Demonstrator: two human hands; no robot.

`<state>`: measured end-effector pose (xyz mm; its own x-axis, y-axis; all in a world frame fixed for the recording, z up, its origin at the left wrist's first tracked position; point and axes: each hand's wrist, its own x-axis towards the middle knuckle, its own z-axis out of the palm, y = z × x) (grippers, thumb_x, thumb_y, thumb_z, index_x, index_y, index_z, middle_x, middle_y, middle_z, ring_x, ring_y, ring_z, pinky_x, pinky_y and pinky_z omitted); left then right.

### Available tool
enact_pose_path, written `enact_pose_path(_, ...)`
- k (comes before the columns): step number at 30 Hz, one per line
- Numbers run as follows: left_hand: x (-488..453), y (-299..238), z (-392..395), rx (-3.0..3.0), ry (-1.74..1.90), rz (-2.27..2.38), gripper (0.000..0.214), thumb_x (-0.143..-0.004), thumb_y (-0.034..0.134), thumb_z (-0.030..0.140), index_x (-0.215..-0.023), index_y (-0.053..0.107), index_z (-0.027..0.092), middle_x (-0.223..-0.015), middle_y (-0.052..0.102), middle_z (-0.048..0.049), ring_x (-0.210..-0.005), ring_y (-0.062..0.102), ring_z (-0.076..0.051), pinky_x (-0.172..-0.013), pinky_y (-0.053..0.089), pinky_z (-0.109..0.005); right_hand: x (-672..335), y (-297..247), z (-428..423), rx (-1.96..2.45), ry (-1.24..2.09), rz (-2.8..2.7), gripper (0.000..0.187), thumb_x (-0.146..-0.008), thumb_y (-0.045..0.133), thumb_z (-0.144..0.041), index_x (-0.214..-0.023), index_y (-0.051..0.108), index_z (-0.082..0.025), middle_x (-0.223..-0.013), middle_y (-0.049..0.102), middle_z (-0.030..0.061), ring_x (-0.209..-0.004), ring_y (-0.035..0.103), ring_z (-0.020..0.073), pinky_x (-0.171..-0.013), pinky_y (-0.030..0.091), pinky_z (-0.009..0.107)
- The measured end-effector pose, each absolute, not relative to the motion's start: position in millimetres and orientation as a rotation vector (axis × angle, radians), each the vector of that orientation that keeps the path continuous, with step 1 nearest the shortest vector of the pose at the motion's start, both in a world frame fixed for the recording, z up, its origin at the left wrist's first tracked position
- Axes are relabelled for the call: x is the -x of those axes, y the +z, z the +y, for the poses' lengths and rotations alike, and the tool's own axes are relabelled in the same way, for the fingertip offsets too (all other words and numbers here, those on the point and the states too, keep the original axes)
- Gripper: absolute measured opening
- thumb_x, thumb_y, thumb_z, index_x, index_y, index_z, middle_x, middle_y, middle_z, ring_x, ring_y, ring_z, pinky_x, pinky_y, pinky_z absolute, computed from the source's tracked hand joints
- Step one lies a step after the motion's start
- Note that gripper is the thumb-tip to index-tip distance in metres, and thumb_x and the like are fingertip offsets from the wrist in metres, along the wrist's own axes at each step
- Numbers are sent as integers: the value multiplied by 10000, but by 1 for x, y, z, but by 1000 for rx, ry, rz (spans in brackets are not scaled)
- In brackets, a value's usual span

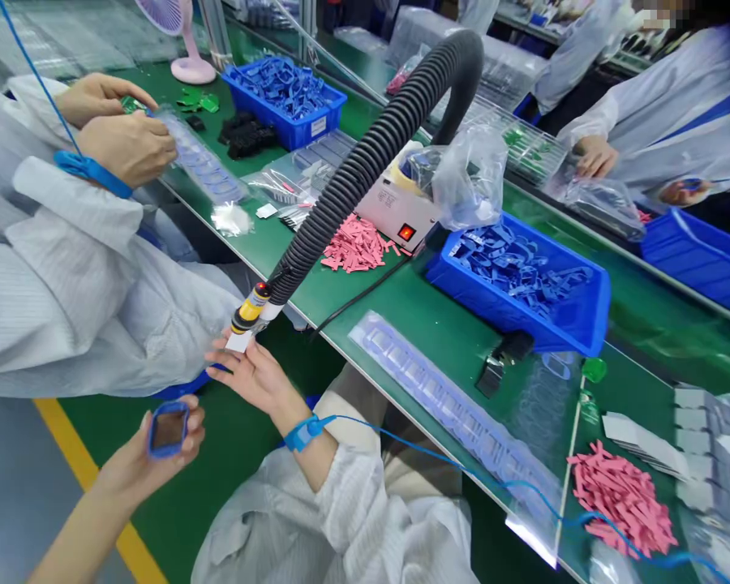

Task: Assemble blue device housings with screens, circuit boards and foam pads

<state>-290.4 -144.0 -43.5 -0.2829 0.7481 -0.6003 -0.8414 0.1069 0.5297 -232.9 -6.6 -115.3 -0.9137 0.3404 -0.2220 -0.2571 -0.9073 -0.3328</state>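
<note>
Left hand [158, 454]: low, off table edge, fingers curled around blue-framed part [169, 428]; dark centre, detail too small to read; part's lower edge hidden by fingers.
Right hand [252, 377]: palm up, fingers spread loosely, nothing clamped; fingertips just under white tab [240, 341] at yellow nozzle [251, 308] of black corrugated hose [365, 162]. Contact with tab unclear.
Blue wrist strap [304, 431] on right wrist, cord runs out of frame.
Co-worker's hands [125, 146] upper left partly cover clear tray.
Blue bin [584, 316] on table; contents tangled, indistinct.
</note>
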Motion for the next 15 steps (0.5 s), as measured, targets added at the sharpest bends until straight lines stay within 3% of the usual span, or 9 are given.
enact_pose_path(3,313,-62,-120,121,1560,1065,437,-975,356,336,-815,709,135,-669,699,28,-549,630,-59,-523,467,-117,229,-131,-14,450,2777,-428,259,-918,498,-393,-1028,624,-194,-992,678,49,-875,644,173,-828,495,380)
enact_pose_path(6,324,-80,-88,83,1533,1086,563,-1002,172,243,-858,699,107,-724,697,38,-602,652,-50,-592,480,-133,224,-149,-16,554,2697,-399,253,-940,480,-366,-1041,613,-177,-942,680,30,-787,638,130,-770,502,316)
enact_pose_path(12,320,-97,-70,8,1404,1115,392,-958,338,167,-880,709,66,-718,724,-22,-578,670,-108,-498,485,-158,219,-157,-2,692,2541,-328,300,-924,510,-402,-1040,593,-137,-948,651,35,-759,623,129,-706,513,310)
enact_pose_path(15,316,-90,-96,-13,1389,1160,581,-974,160,106,-826,721,67,-674,719,-11,-570,666,-90,-512,475,-138,226,-138,4,646,2566,-299,261,-945,472,-376,-1000,608,-160,-967,671,35,-775,623,123,-686,490,271)
